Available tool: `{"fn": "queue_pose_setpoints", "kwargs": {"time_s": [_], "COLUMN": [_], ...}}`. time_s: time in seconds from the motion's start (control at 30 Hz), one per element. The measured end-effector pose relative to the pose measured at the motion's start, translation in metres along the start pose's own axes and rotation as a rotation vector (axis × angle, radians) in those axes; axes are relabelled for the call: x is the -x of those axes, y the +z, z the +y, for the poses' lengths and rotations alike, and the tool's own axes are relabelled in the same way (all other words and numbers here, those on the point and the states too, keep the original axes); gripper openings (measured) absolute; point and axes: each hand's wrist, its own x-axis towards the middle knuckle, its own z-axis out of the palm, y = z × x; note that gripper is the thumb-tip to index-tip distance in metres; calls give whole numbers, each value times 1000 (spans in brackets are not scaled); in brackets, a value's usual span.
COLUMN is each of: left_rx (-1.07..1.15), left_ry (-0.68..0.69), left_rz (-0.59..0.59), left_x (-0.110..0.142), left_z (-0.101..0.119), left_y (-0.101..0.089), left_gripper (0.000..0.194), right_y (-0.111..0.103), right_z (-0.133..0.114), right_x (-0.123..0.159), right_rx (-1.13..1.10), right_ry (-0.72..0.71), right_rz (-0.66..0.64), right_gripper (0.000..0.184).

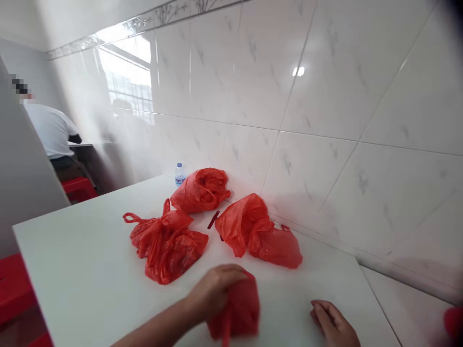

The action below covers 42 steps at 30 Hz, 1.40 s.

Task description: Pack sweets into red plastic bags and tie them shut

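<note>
My left hand (pixel 213 291) is shut on a small, blurred red plastic bag (pixel 237 308) at the near edge of the white table (pixel 90 255). My right hand (pixel 333 323) rests to its right, fingers lightly curled and holding nothing. Ahead of my hands lie three bulging red plastic bags: a knotted one (pixel 168 248) on the left, one against the wall (pixel 200 190), and one with handles (pixel 258 231) on the right. A small dark red strip (pixel 213 219) lies between them.
A plastic water bottle (pixel 180 176) stands against the glossy tiled wall (pixel 307 164) behind the bags. Red stools (pixel 79 189) stand beyond the table's left side. A person in a white shirt (pixel 50 130) sits at far left. Something red (pixel 454 323) shows at lower right.
</note>
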Motion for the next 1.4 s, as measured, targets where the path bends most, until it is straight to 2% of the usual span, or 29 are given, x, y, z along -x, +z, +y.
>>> {"fn": "queue_pose_setpoints", "kwargs": {"time_s": [0.1, 0.17, 0.2, 0.27, 0.33, 0.4, 0.43, 0.5, 0.57, 0.63, 0.67, 0.73, 0.77, 0.83, 0.9, 0.97, 1.07, 1.13, 1.27, 1.4], "left_rx": [-308, -489, -559, -718, -819, -830, -833, -869, -904, -844, -769, -570, -468, -288, -123, -4, 77, 101, 141, 113], "left_ry": [-64, -188, -281, -476, -639, -758, -791, -768, -624, -398, -285, -106, -57, -12, -10, -33, -201, -310, -367, -202], "left_rz": [321, 526, 580, 538, 358, 252, 240, 311, 456, 553, 539, 414, 334, 302, 262, 275, 352, 376, 339, 297], "left_x": [9, 13, 16, 20, 25, 29, 29, 27, 21, 11, 6, -8, -17, -37, -62, -88, -120, -129, -112, -83], "left_z": [-19, -34, -42, -60, -79, -92, -95, -92, -79, -64, -57, -44, -39, -30, -24, -23, -32, -41, -47, -33], "left_y": [-58, -89, -100, -111, -110, -104, -101, -95, -88, -75, -66, -43, -29, -1, 24, 44, 66, 80, 108, 129], "left_gripper": [58, 51, 49, 45, 53, 60, 61, 58, 50, 39, 33, 26, 25, 23, 25, 30, 54, 68, 68, 64], "right_y": [8, 11, 11, 12, 12, 12, 12, 13, 13, 14, 14, 15, 15, 16, 16, 16, 15, 15, 14, 16], "right_z": [-7, -12, -14, -16, -16, -15, -15, -15, -16, -18, -19, -20, -20, -19, -18, -17, -17, -16, -16, -16], "right_x": [6, 9, 10, 12, 13, 13, 14, 14, 15, 16, 16, 16, 16, 15, 15, 15, 14, 13, 13, 13], "right_rx": [149, 223, 243, 258, 250, 229, 217, 198, 194, 204, 208, 211, 209, 198, 183, 144, 68, 41, -17, -75], "right_ry": [-87, -116, -124, -129, -134, -148, -155, -166, -167, -161, -158, -152, -151, -152, -157, -170, -199, -208, -228, -194], "right_rz": [15, 6, 6, 16, 22, 23, 22, 22, 19, 20, 21, 30, 35, 45, 52, 66, 91, 99, 109, 148], "right_gripper": [38, 35, 34, 33, 32, 31, 30, 29, 28, 28, 27, 27, 27, 26, 25, 25, 25, 26, 32, 40]}}
